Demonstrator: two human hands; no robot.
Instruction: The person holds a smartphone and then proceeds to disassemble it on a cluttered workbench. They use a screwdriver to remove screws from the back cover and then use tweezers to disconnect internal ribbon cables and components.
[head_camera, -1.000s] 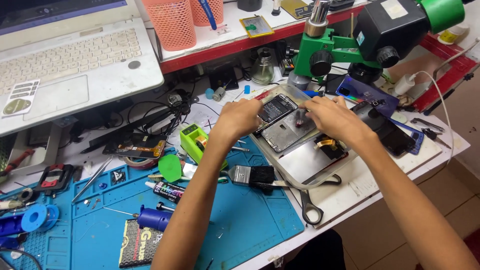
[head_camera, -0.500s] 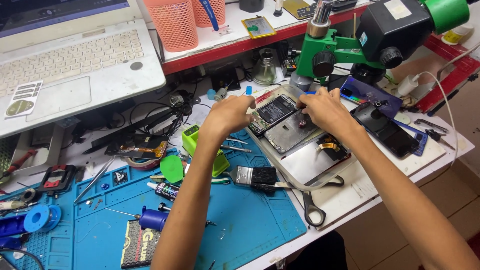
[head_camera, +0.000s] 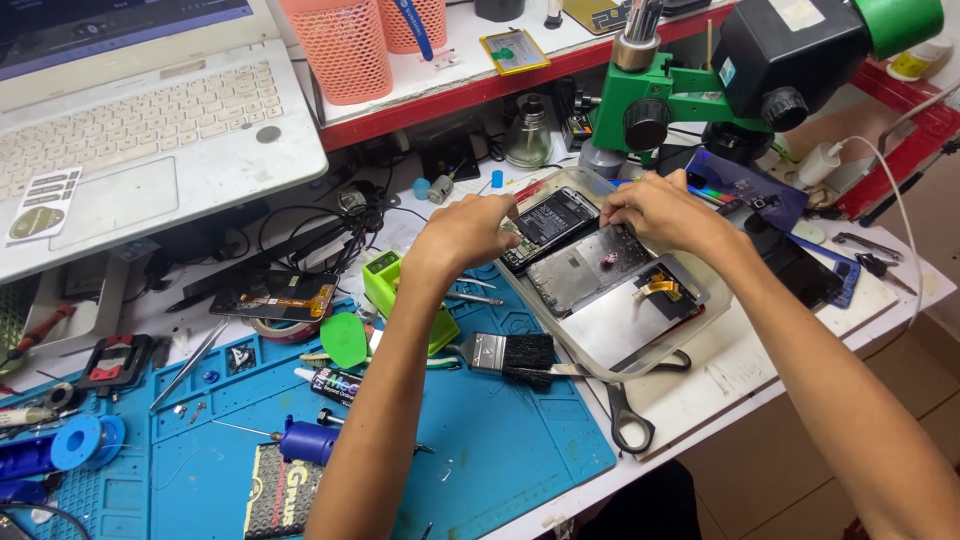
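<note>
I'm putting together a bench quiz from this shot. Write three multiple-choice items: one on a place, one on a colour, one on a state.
1. Where does the brush lie?
A. on the blue mat
B. on the laptop
C. on the red shelf

2. What colour is the microscope arm?
A. orange
B. green
C. white

3. How is the phone that the left hand and right hand touch?
A. sealed shut
B. opened, its insides showing
C. boxed

A: bristles rest on the mat. B: the arm is plainly green. B: the battery and frame lie bare.
</note>
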